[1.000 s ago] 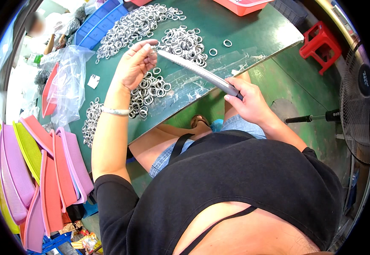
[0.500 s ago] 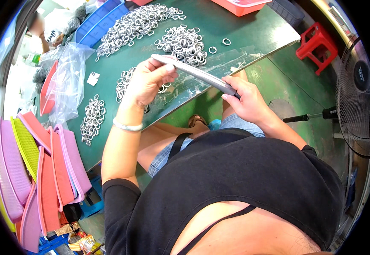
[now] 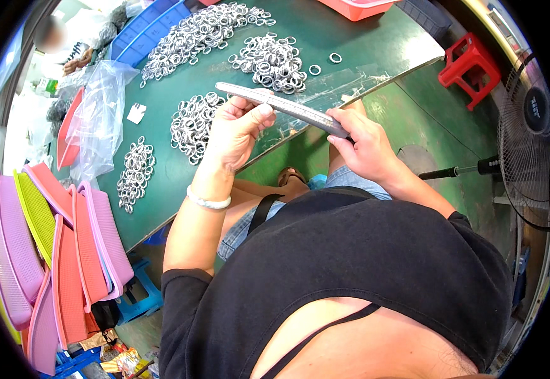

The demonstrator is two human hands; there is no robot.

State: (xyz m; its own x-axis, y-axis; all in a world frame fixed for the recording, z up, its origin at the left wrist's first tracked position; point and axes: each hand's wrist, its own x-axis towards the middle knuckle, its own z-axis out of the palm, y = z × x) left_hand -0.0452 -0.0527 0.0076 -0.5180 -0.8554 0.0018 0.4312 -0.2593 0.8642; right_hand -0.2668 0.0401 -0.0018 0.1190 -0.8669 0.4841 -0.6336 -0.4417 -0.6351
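Observation:
A long, tapered grey ring mandrel (image 3: pixel 303 114) slants across the middle, its pale narrow end pointing to the far left. My right hand (image 3: pixel 368 142) is closed round its thick dark handle end. At the mandrel's middle, my left hand (image 3: pixel 240 129) pinches with thumb and fingers what looks like a thin metal ring (image 3: pixel 267 98) around the rod, mostly covered by the fingers. Under and beyond the mandrel lie piles of silvery rings: a near pile (image 3: pixel 193 126), a smaller left pile (image 3: pixel 137 170), a far pile (image 3: pixel 272 60) and a large back pile (image 3: pixel 196 38).
The green table (image 3: pixel 351 47) carries two loose rings, a clear plastic bag (image 3: pixel 101 120) and a blue bin (image 3: pixel 142 35). Coloured plastic baskets (image 3: pixel 66 252) are stacked at the left. A red stool (image 3: pixel 471 66) and a fan (image 3: pixel 527 145) stand right. Another person's hand (image 3: pixel 79 60) is far left.
My left hand has slid along the mandrel toward my right hand, leaving more of the narrow end bare. The mandrel has shifted slightly left. My right hand keeps its hold.

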